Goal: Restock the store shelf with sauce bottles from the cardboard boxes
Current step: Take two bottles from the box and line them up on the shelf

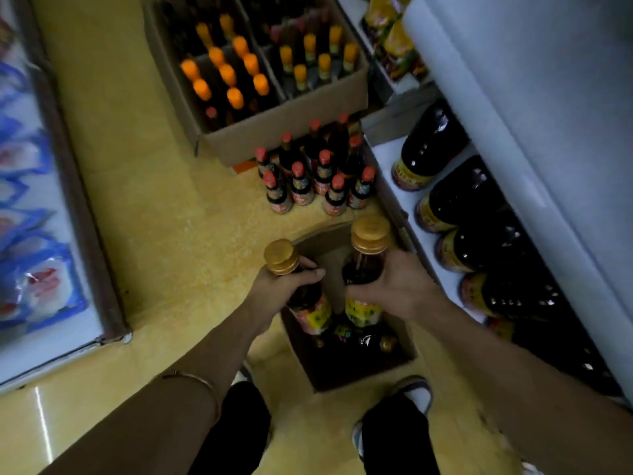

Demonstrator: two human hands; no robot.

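Above box (349,365), left hand (277,286) gripping bottle (310,303), right hand (394,286) likewise

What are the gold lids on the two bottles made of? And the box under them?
The gold caps look like thin metal: they shine and have ridged rings, though glossy plastic is possible. The bottles gleam like dark glass or clear plastic. The box looks like brown cardboard, matte and flat-walled.
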